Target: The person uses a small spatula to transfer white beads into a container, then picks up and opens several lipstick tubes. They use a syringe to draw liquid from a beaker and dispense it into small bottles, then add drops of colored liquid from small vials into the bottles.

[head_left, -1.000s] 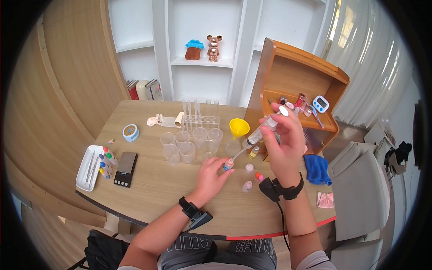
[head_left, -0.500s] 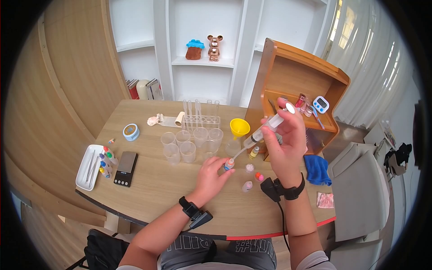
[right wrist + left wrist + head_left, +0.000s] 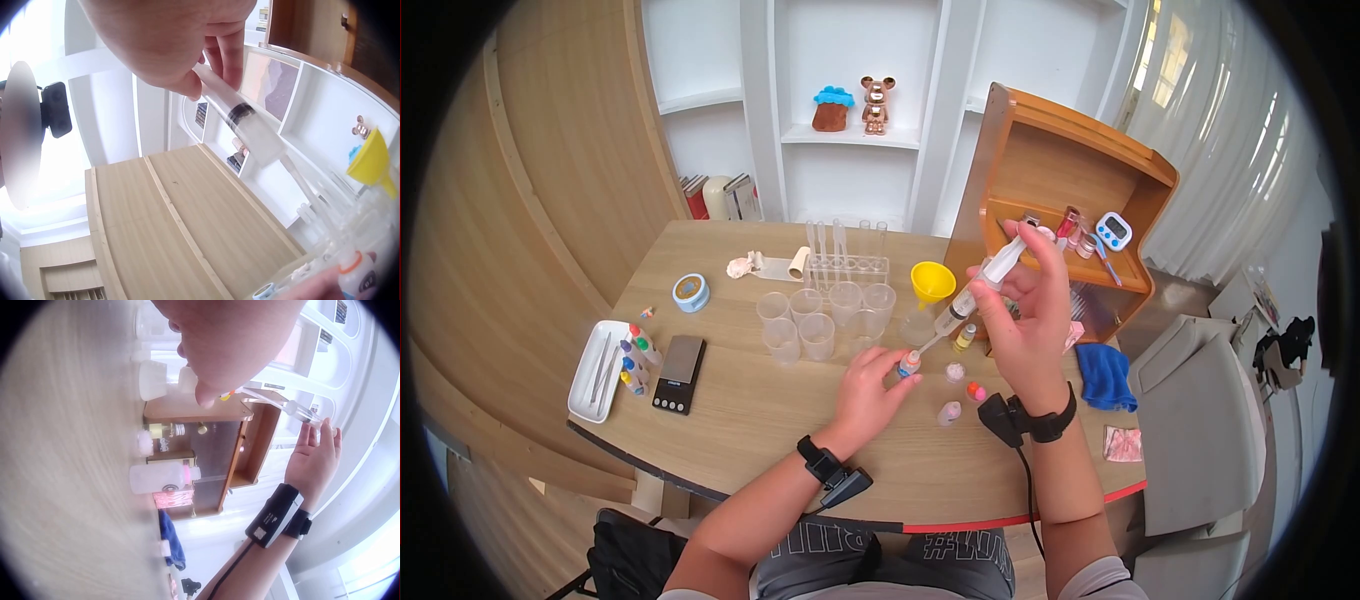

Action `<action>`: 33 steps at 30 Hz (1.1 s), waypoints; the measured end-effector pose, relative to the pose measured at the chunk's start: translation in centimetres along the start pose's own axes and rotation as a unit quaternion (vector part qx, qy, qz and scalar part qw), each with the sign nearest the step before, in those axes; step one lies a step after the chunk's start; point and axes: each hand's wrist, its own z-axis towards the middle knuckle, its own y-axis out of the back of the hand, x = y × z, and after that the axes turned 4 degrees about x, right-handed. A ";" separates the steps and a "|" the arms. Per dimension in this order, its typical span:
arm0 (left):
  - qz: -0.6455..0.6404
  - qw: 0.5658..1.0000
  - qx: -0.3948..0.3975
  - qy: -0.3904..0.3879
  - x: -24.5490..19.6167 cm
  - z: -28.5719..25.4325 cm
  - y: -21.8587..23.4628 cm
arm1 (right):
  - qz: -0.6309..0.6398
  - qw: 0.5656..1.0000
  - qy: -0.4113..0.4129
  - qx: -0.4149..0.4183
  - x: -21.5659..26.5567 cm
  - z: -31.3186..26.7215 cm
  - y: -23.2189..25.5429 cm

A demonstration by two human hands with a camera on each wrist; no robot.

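Mid-fill: right hand (image 3: 1025, 320) grips syringe (image 3: 980, 285) angled down, tip at the mouth of the small bottle (image 3: 909, 364) that left hand (image 3: 865, 390) pinches upright on the desk (image 3: 740, 400), 6 o'clock of the funnel (image 3: 931, 282); fill level unreadable, other bottles (image 3: 962, 385) wait beside.

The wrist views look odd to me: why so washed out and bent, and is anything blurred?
Left wrist view: window glare bleaches the right side, and the left hand is a soft, close blur. Right wrist view: bright at left, straight shelves curve, but the clear plastic syringe is sharp. Head view: a dark round rim bends the wooden table.
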 end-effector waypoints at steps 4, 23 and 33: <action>-0.002 1.000 -0.001 -0.001 -0.1 0.1 0.1 | 0.002 1.000 0.022 0.003 -0.6 -0.1 -0.1; -0.002 1.000 -0.002 -0.002 0.0 0.1 0.1 | 0.005 0.999 0.042 0.004 -0.6 -0.1 -0.2; -0.001 1.000 -0.010 -0.010 0.0 0.1 0.1 | -0.014 0.999 0.042 0.004 -1.2 -0.4 -0.2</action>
